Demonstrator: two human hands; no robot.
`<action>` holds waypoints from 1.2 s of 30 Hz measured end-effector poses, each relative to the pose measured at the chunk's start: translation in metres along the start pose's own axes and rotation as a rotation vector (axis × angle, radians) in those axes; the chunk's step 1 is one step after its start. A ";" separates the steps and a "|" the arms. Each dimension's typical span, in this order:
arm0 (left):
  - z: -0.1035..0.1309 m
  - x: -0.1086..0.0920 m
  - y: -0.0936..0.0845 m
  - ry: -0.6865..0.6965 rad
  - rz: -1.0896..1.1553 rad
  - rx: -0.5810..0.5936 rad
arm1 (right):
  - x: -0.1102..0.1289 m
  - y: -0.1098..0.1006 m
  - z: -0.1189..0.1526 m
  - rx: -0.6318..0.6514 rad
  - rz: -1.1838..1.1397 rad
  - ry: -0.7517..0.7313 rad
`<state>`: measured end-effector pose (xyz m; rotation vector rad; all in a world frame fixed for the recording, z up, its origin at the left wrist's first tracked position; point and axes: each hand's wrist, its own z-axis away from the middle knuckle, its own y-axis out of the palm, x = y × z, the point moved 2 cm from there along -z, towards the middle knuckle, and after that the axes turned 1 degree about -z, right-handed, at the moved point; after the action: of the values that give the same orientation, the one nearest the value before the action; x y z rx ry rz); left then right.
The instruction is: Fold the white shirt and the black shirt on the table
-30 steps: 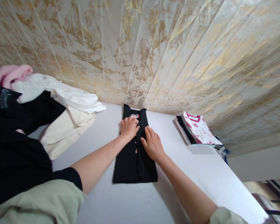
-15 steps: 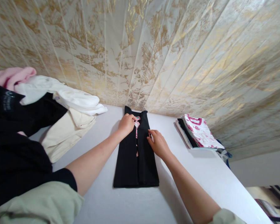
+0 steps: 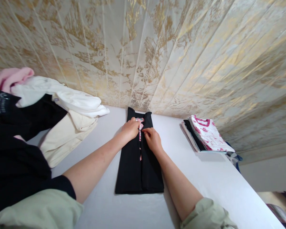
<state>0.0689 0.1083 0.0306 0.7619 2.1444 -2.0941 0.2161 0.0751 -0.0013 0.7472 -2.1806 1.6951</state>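
A black garment (image 3: 131, 168) lies folded into a long narrow rectangle on the white table, its two side panels meeting near the middle. A pink and white print shows in the gap between them. My left hand (image 3: 131, 128) rests on the upper left panel, fingers bent together at the edge by the print. On the right panel, slightly lower, my right hand (image 3: 153, 138) pinches the fabric edge beside the gap.
Loose clothes pile up at the left: a black one (image 3: 11, 152), a white one (image 3: 73, 98), a cream one (image 3: 64, 136) and a pink one (image 3: 16, 76). A folded stack (image 3: 211, 135) sits on the white table (image 3: 205, 178) at the right, near the patterned curtain (image 3: 124, 57).
My right hand has moved left, from the garment's outer right edge to the inner edge of the right panel. My left hand has barely shifted.
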 end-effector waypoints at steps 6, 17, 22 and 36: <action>-0.001 0.000 -0.004 -0.013 0.026 -0.025 | -0.001 0.001 0.000 0.011 -0.010 -0.002; -0.002 -0.002 0.004 0.022 0.026 -0.044 | -0.001 0.000 0.000 0.001 -0.050 0.002; 0.000 -0.003 0.007 0.029 -0.008 -0.046 | -0.002 0.000 0.000 0.000 -0.063 -0.004; -0.010 0.007 0.018 0.219 0.076 -0.074 | 0.007 -0.005 0.004 0.028 -0.045 -0.014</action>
<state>0.0725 0.1196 0.0117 1.0918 2.2428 -1.9635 0.2135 0.0693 0.0054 0.8116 -2.1372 1.7068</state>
